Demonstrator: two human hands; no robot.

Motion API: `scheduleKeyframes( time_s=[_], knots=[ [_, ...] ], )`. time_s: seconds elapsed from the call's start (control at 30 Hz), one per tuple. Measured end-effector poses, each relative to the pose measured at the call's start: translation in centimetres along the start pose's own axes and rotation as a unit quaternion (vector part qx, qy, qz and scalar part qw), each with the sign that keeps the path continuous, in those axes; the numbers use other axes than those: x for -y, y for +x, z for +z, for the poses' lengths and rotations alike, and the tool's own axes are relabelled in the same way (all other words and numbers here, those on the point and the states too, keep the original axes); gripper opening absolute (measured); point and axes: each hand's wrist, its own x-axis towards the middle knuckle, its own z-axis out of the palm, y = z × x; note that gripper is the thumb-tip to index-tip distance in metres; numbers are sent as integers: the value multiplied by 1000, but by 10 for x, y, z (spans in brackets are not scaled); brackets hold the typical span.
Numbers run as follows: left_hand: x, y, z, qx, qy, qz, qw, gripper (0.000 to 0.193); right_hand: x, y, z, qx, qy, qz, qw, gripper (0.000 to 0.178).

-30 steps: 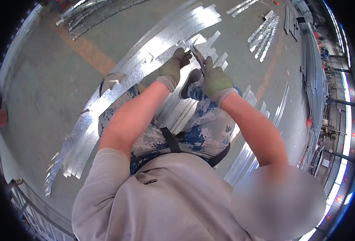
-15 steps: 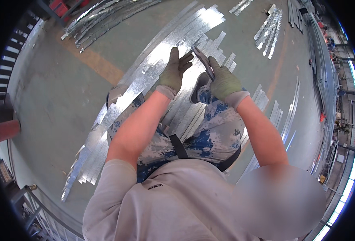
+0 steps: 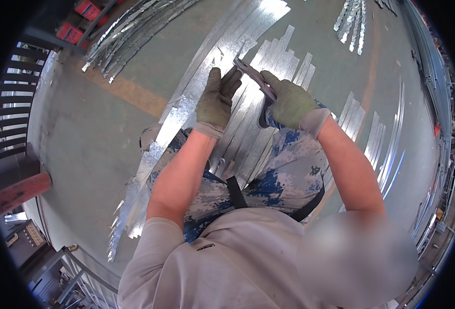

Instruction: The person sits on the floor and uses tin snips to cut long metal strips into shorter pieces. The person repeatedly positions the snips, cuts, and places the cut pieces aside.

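Observation:
Both of my hands wear green work gloves. In my right hand is a dark metal hand tool that looks like tin snips, its far end slanting up to the left toward my other hand. My left hand is open beside that end, its thumb apart and its fingers slightly curled, with no object visible in it. Below both hands, long shiny metal strips lie side by side on the floor between my legs. One bright strip runs across my left leg, and more strips reach down to the lower left.
A bundle of bent metal strips lies at the upper left, near red containers by a rack. Other strips are at the upper right. Long profiles line the right side. A metal railing stands at the lower left.
My view has shifted a little. The tool's far end now points more to the left, close to my left fingers. My left hand has moved slightly left and down.

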Motion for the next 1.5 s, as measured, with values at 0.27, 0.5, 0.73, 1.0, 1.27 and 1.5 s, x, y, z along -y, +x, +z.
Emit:
scheduleKeyframes(
  time_s=[0.27,0.5,0.73,1.0,1.27,1.5],
  knots=[
    [-13,-6,17,15,33,5,999,48,-2,-3,24,-117,-55,17,991,82],
    [-9,-11,23,-17,33,14,999,56,-25,-13,46,-76,44,-35,996,81],
    [-8,-11,22,-12,-3,11,1000,49,-25,-5,47,-66,129,-58,988,73],
    [-7,-7,14,23,-40,11,999,31,-33,6,41,-35,164,-92,982,72],
    [-9,-11,20,30,-51,13,998,33,-33,8,36,-12,162,-74,984,70],
    [-10,-12,25,32,-63,10,997,35,-37,17,38,-9,202,-118,972,59]
  ],
)
